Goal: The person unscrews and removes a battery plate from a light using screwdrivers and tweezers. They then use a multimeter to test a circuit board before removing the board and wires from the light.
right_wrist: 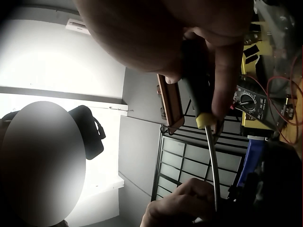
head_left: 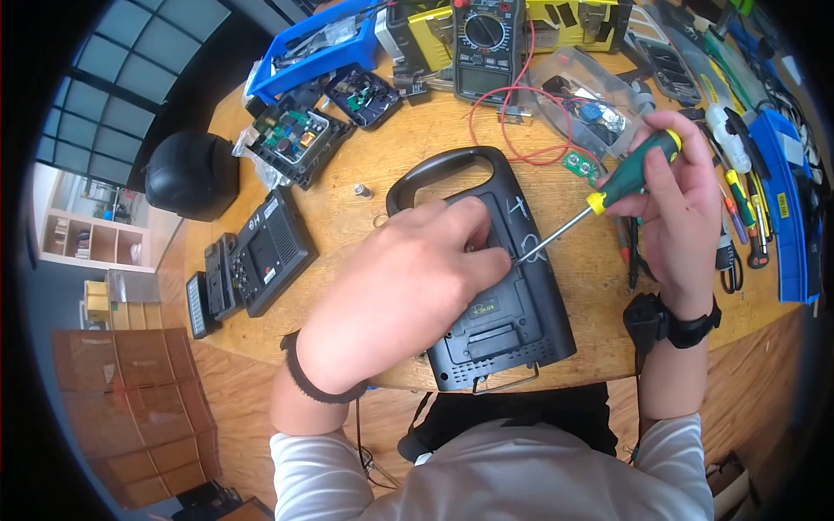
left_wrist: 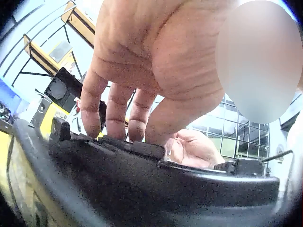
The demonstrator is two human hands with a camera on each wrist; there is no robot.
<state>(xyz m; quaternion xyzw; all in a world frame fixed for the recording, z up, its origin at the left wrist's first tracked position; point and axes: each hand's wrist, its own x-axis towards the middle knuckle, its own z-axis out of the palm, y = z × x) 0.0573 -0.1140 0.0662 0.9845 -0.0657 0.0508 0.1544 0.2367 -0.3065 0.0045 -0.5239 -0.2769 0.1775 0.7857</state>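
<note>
A black device with a loop handle (head_left: 546,308) lies on the wooden table, its panel side up with light markings. My left hand (head_left: 408,273) rests over it; in the left wrist view the fingers of that hand (left_wrist: 142,56) reach down onto the casing (left_wrist: 118,177). Whether anything small is between thumb and forefinger cannot be seen. My right hand (head_left: 686,208) grips the green and yellow handle of a screwdriver (head_left: 636,174), which slants down to the panel beside the left fingertips. In the right wrist view the metal shaft (right_wrist: 212,161) ends close to the left hand (right_wrist: 182,205).
A multimeter (head_left: 485,52) with red leads, a blue bin (head_left: 317,43) and a clear box (head_left: 599,87) stand at the back. Opened device parts (head_left: 295,139) and a black unit (head_left: 276,252) lie left. Tools and a blue tray (head_left: 782,204) are at the right.
</note>
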